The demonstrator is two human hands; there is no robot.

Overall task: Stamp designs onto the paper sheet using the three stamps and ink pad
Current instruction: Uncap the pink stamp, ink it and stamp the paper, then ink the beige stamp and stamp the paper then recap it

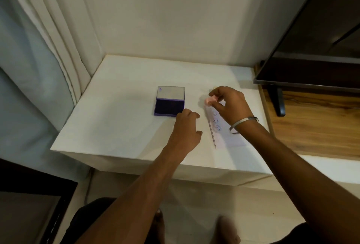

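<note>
One pink stamp (211, 100) sits pinched in right hand (228, 105) grip.

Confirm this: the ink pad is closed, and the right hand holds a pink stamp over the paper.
Not quite. The head view shows the ink pad open, its lid raised. The rest stands: the right hand holds a pink stamp over the paper.

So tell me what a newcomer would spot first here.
The open purple ink pad at the middle of the white table. Just right of it, the right hand pinches a pink stamp over a paper sheet bearing a column of smiley prints. The left hand rests by the pad.
</note>
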